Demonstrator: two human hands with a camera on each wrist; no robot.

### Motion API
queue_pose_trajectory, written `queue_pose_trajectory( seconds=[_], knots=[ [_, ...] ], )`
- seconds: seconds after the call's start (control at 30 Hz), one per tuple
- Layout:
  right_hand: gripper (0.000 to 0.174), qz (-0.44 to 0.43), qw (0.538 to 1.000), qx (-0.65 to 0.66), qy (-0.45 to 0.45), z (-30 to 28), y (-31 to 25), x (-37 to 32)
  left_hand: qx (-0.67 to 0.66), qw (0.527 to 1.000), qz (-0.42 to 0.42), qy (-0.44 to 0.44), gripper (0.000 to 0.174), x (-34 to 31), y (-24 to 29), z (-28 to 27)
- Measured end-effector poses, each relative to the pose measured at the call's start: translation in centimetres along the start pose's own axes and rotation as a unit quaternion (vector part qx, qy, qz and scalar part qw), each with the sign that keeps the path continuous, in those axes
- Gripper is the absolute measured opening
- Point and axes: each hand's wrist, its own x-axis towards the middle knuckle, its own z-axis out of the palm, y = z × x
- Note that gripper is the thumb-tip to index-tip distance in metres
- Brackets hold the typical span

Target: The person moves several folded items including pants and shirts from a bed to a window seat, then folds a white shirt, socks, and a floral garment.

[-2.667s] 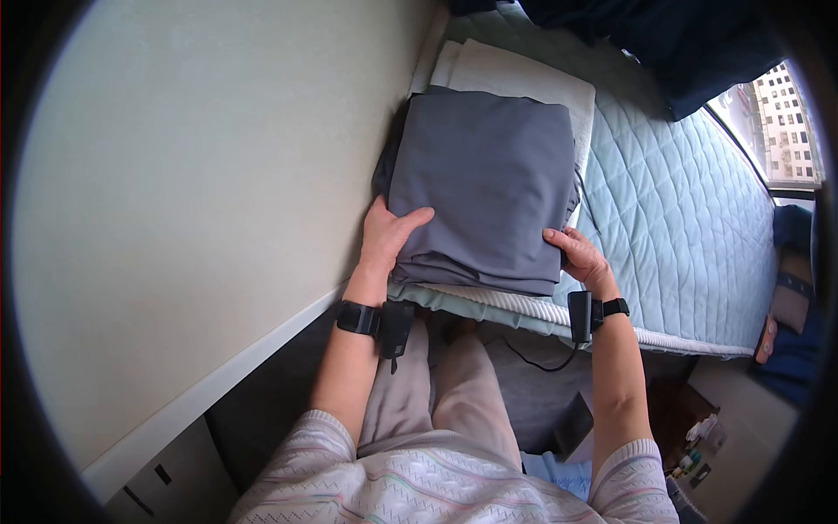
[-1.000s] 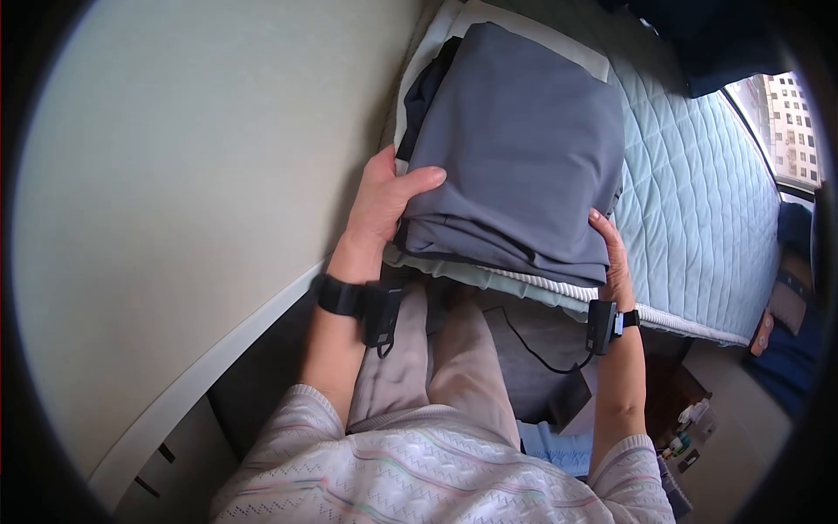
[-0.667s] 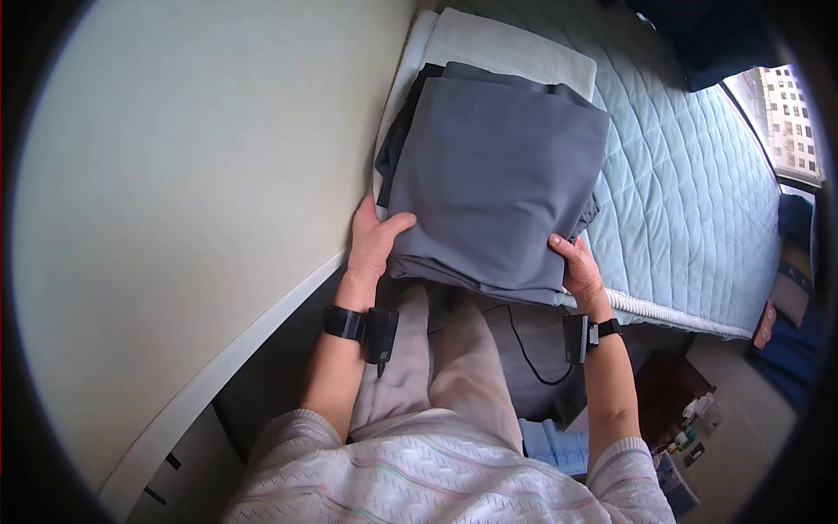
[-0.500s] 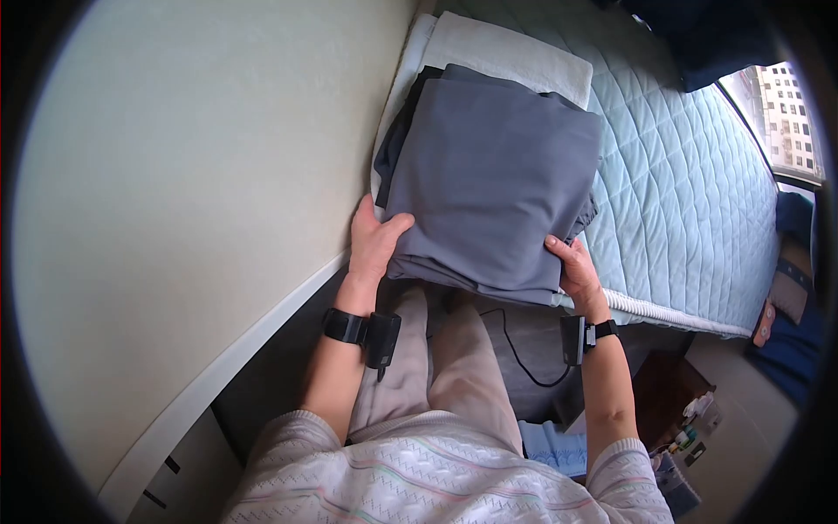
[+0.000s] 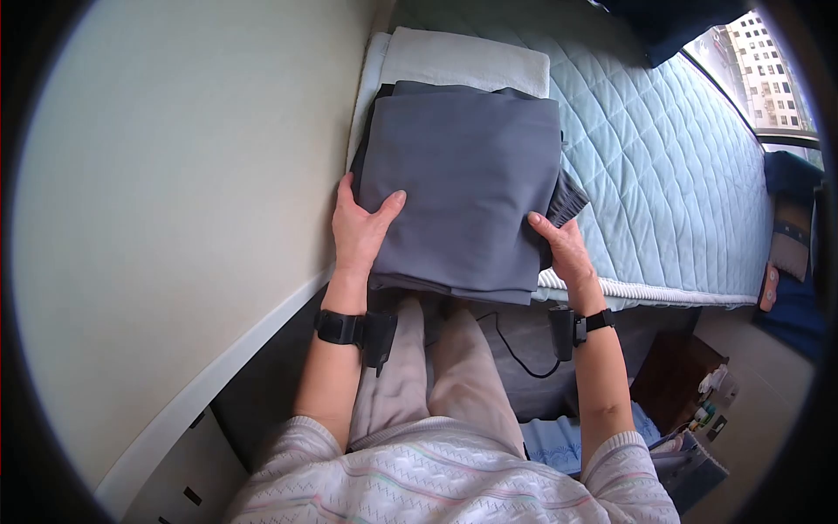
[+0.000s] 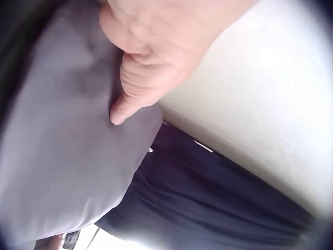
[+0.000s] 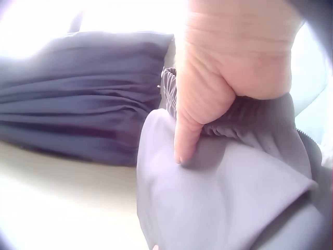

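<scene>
A cream wall [image 5: 192,192] fills the left side of a bedroom. Beside it, a bed [image 5: 663,192] with a pale blue quilted cover runs to a window [image 5: 768,79] at upper right, with a many-windowed building outside. A white cloth [image 5: 467,59] lies folded on the bed near the wall.

Seen from above, a person in a light, striped knit top [image 5: 454,480] reaches both arms forward. The left hand [image 5: 360,231] grips the left edge of a folded gray garment [image 5: 463,183], thumb on top. The right hand [image 5: 566,251] grips the right edge the same way, its other fingers mostly hidden.

The garment is at the bed's near edge, overlapping the white cloth. It is roughly square, smooth on top and layered along the front, with a gathered elastic band [image 5: 567,199] poking out at right.
</scene>
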Motion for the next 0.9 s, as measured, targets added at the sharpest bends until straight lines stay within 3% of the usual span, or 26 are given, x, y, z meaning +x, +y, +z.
queue_pose_trajectory(
  seconds=[0.03, 0.1, 0.13, 0.27, 0.57, 0.63, 0.9],
  knots=[
    [0.053, 0.005, 1.0, 0.005, -0.009, 0.1, 0.0, 0.3, 0.001, 1.0, 0.004, -0.003, 0.082, 0.4, 0.2, -0.1],
    [0.055, -0.021, 1.0, 0.017, -0.011, 0.0, 0.1, 0.4, -0.161, 0.98, -0.078, -0.092, 0.08, 1.1, 0.8, -0.6],
    [0.055, 0.004, 0.999, 0.034, 0.001, -0.2, 0.4, 0.5, -0.184, 0.975, -0.071, -0.102, 0.077, 1.1, 1.4, -0.7],
    [0.062, 0.061, 0.997, 0.036, -0.015, -1.6, 1.5, 1.3, -0.227, 0.961, -0.088, -0.132, 0.081, 0.8, 1.7, -0.9],
    [0.061, 0.06, 0.997, 0.047, -0.031, -2.1, 1.9, 1.5, -0.285, 0.939, -0.076, -0.178, 0.071, 1.3, 1.6, -0.6],
    [0.056, 0.051, 0.997, 0.055, -0.021, -1.7, 1.8, 1.4, -0.316, 0.917, -0.114, -0.216, 0.067, 1.8, 1.6, -0.8],
    [0.052, 0.029, 0.998, 0.062, 0.003, -1.6, 1.0, 0.4, -0.317, 0.929, -0.022, -0.19, 0.065, 0.0, 5.7, -2.1]
  ],
)
